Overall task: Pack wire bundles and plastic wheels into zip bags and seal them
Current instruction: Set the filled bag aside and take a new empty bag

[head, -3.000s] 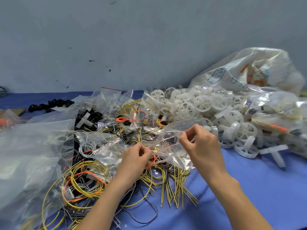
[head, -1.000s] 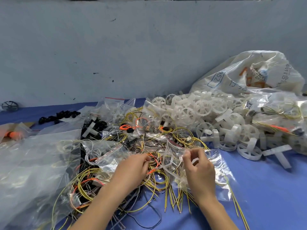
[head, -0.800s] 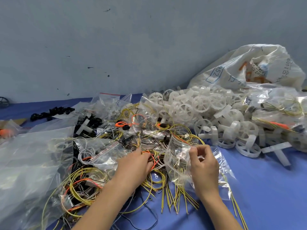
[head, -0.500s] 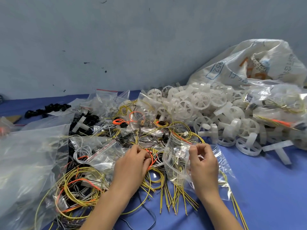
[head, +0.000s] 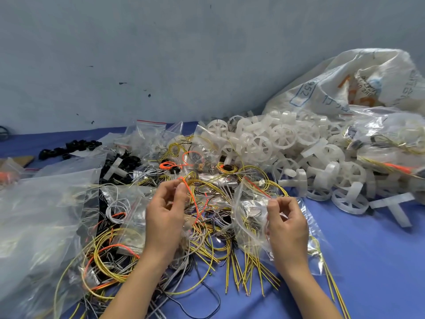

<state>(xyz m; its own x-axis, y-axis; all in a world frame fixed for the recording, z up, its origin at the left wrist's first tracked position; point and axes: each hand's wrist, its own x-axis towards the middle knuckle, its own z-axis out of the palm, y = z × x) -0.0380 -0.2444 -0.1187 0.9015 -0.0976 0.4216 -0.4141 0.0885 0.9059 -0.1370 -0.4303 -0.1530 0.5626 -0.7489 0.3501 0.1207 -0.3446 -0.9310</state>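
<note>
pinching a thin orange wire (head: 192, 198) in left hand (head: 164, 217) fingertips, just over the messy wire pile (head: 207, 242), right hand (head: 287, 224) fingers curled on the rim of a clear zip bag (head: 249, 203), lying on yellow wires (head: 253, 268) and blue table (head: 379, 261), plastic wheels (head: 282, 143) heaped right behind

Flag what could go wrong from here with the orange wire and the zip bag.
The left hand pinches the orange wire, whose lower end runs into the tangled wire pile; pulling may drag other wires along.
Only the right hand holds the zip bag, at its mouth edge; the mouth may sag shut as the wire goes in.
Loose yellow wires lie by the bag and might catch in the seal.
</note>
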